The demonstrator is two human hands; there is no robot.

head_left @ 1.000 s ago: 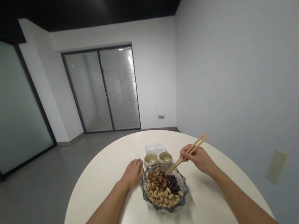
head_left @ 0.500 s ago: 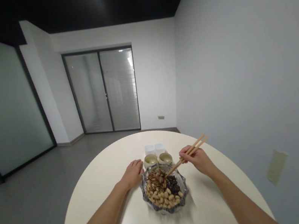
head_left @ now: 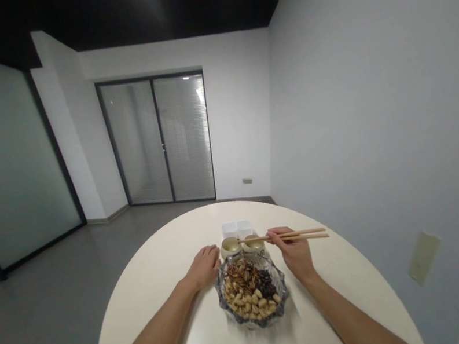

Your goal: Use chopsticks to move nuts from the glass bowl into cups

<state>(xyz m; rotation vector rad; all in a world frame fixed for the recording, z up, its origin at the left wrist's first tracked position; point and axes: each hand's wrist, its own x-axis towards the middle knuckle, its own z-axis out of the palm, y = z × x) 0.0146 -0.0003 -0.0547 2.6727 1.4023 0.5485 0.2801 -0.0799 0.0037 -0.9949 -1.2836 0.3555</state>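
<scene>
Chopsticks [head_left: 286, 236]: we see them level at frame centre, tips over the two cups [head_left: 242, 245].
Right hand [head_left: 292, 251]: we note its fingers clamped on the chopsticks.
Left hand [head_left: 205, 266]: we see it flat, fingers together, on the worktop [head_left: 167, 300], touching the bowl's left rim.
Glass bowl [head_left: 251, 290]: we see nuts and seeds inside, below the cups.

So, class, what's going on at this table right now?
A person sits at a round white table. The right hand holds a pair of chopsticks level, tips over two small ceramic cups. The left hand rests flat beside a glass bowl of mixed nuts and seeds. Two white containers stand behind the cups.
</scene>
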